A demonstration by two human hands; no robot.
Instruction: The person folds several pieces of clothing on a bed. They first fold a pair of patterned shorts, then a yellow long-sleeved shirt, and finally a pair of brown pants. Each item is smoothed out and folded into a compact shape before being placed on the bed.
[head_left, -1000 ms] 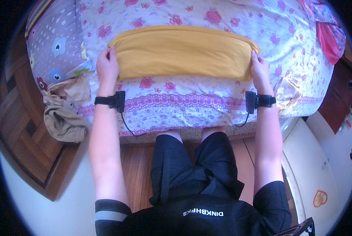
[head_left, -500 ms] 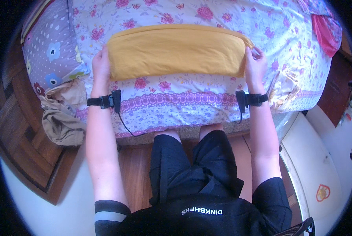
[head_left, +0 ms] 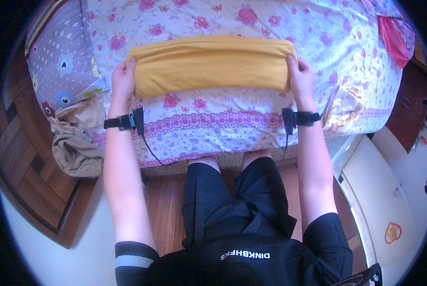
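Observation:
A folded yellow cloth (head_left: 211, 64) lies across a bed covered by a floral sheet (head_left: 232, 121). My left hand (head_left: 122, 82) grips the cloth's left end, fingers curled over its edge. At the cloth's right end, my right hand (head_left: 300, 78) holds on the same way. Both wrists carry black bands with small devices and a dangling cable.
A purple patterned pillow (head_left: 61, 62) lies at the bed's left. Beige clothes (head_left: 75, 143) hang off the left bed edge. A red-pink cloth (head_left: 394, 38) lies at the far right. A wooden floor and a dark wooden frame (head_left: 32, 186) are at the left, a white appliance (head_left: 390, 209) at the right.
The yellow cloth has been folded narrower, and both hands have moved closer toward me along its ends.

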